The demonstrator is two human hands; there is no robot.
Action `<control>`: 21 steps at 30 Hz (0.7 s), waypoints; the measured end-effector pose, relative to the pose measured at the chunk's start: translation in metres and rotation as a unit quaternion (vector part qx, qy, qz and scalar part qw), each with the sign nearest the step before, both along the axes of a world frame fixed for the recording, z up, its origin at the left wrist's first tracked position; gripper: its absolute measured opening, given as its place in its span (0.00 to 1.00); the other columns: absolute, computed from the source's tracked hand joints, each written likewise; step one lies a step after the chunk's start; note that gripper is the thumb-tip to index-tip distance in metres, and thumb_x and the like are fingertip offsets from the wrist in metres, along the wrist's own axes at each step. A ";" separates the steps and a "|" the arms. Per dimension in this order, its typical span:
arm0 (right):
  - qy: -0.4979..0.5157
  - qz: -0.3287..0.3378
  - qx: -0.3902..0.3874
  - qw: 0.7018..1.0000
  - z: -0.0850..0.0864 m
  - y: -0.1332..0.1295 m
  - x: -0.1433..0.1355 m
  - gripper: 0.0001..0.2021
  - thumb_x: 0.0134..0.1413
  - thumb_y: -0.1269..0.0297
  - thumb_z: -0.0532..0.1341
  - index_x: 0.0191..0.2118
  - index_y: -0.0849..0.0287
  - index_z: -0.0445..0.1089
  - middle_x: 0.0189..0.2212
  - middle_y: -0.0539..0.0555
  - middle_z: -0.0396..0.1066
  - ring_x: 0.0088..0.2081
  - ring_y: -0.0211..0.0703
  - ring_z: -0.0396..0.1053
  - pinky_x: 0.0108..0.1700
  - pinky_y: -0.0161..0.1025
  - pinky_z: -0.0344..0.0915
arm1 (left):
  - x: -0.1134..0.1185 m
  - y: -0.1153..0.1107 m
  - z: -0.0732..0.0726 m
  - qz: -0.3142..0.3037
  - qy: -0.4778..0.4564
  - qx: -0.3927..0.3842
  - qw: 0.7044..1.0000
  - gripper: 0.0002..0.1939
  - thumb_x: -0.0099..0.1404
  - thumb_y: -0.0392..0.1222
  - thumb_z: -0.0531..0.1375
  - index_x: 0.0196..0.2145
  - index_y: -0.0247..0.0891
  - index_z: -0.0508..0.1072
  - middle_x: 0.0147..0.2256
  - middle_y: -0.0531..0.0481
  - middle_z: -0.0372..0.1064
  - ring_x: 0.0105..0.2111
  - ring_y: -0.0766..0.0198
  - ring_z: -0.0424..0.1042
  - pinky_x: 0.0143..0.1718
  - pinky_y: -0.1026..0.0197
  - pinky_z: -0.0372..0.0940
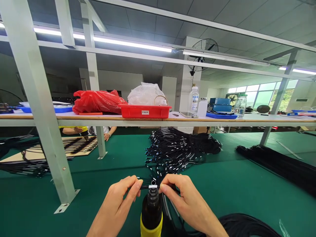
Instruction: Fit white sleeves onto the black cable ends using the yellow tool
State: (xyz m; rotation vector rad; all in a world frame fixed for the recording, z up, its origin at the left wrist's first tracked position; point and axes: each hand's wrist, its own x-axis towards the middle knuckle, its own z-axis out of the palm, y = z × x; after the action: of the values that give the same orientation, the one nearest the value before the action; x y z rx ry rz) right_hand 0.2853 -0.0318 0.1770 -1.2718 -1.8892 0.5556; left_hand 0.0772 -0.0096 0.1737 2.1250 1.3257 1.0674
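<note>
A black cable with a white sleeve (153, 186) lies across the nozzle of a black and yellow heat gun (151, 210), which points up at the bottom centre. My left hand (119, 200) pinches the cable on the left of the nozzle. On the right of it, my right hand (184, 197) pinches the cable between thumb and forefinger. Just behind my hands, a large bundle of black cables with white-marked ends (170, 148) rests on the green table (128, 158).
A grey metal post (49, 115) stands at the left. Above the table runs a shelf (111, 122) with a red tray (145, 112). More black cables (278, 164) lie right, with a coil (247, 223) nearer. Another person's hand (107, 136) shows behind.
</note>
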 end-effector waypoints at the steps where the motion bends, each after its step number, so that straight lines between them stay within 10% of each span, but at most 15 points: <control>1: 0.001 0.000 0.002 1.000 -0.001 0.001 0.000 0.11 0.64 0.64 0.56 0.31 0.55 0.70 0.29 0.46 0.71 0.35 0.40 0.64 0.36 0.34 0.56 | 0.000 0.001 0.000 -0.001 -0.002 -0.007 1.000 0.24 0.71 0.59 0.46 0.24 0.42 0.62 0.25 0.56 0.60 0.26 0.63 0.61 0.29 0.64 0.56; 13: 0.059 -0.011 0.029 0.998 -0.005 0.019 -0.004 0.07 0.55 0.74 0.60 0.27 0.59 0.70 0.25 0.46 0.68 0.29 0.36 0.63 0.32 0.32 0.56 | 0.002 0.009 -0.001 -0.007 0.001 -0.019 1.000 0.17 0.69 0.57 0.50 0.32 0.43 0.64 0.27 0.57 0.60 0.27 0.63 0.60 0.29 0.65 0.57; 21: -0.009 -0.001 0.021 1.000 -0.009 0.016 -0.007 0.19 0.67 0.64 0.52 0.24 0.58 0.70 0.21 0.46 0.69 0.25 0.35 0.61 0.30 0.33 0.52 | 0.001 0.011 -0.006 0.021 0.028 0.016 0.999 0.25 0.71 0.58 0.45 0.22 0.42 0.58 0.22 0.56 0.57 0.24 0.63 0.60 0.28 0.64 0.56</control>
State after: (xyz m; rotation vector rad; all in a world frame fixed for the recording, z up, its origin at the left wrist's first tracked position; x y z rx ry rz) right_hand 0.2784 -0.0161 0.1678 -1.2552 -1.9044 0.5040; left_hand 0.0785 0.0012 0.1672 2.1734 1.3934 1.0602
